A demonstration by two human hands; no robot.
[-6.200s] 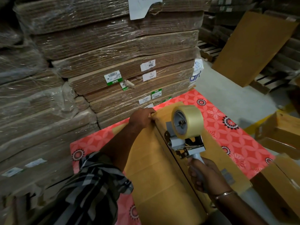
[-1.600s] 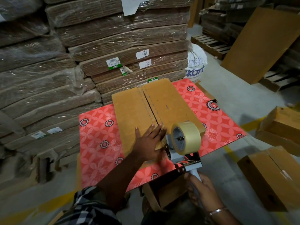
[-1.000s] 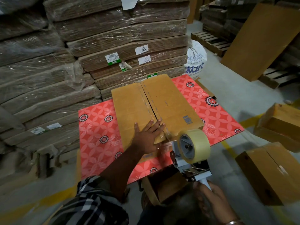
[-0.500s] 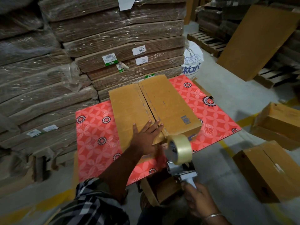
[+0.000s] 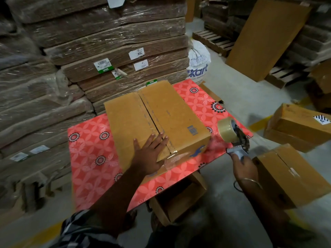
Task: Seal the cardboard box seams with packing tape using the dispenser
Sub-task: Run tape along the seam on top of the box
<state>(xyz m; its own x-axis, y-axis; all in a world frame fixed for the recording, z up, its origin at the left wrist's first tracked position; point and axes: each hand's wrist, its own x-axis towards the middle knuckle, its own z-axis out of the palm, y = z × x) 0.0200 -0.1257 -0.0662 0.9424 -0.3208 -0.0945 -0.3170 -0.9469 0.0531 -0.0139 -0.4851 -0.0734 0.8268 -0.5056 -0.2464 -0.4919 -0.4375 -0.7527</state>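
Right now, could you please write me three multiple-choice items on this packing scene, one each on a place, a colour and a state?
1. Where is the left hand?
A. flat on the cardboard box
B. on the floor
C. on the white sack

2. What colour is the table cover?
A. plain blue
B. red, floral
C. green

3. What does the right hand do?
A. hangs empty
B. grips the tape dispenser
C. holds a knife

Answers: A, its palm lies by the centre seam; B, red with flower motifs; B, its fingers wrap the handle, off the box.
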